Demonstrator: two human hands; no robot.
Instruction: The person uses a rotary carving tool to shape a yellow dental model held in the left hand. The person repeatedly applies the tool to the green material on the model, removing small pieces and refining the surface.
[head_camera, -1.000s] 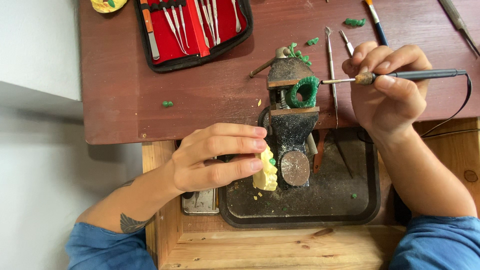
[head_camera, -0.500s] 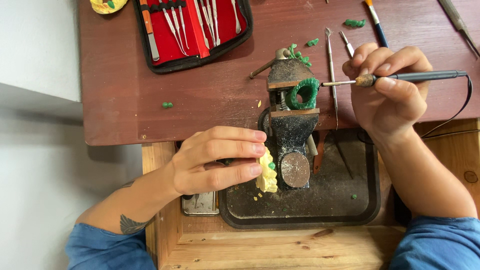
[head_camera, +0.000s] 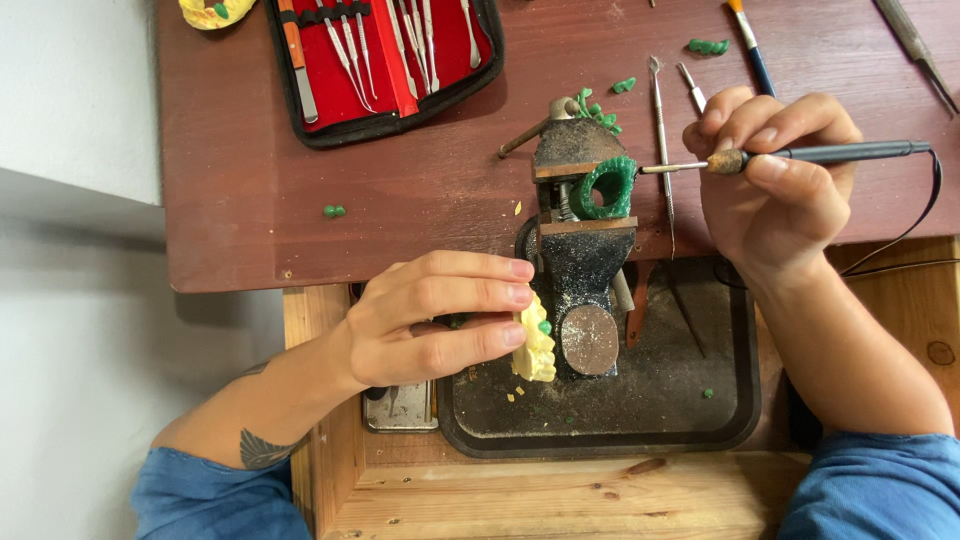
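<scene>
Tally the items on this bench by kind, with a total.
Hands: 2, left hand on a yellow cast, right hand on a corded pen tool
Vise: 1
Green wax ring: 1
Red-lined instrument case: 1
Dark tray: 1
Paintbrush: 1
Total: 9, with the cast and the pen tool

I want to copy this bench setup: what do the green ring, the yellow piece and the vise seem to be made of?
Green ring: probably carving wax, matte and opaque.
Yellow piece in the left hand: likely plaster or stone, chalky and dull.
Vise: dark cast metal, rough and dusty.
</scene>
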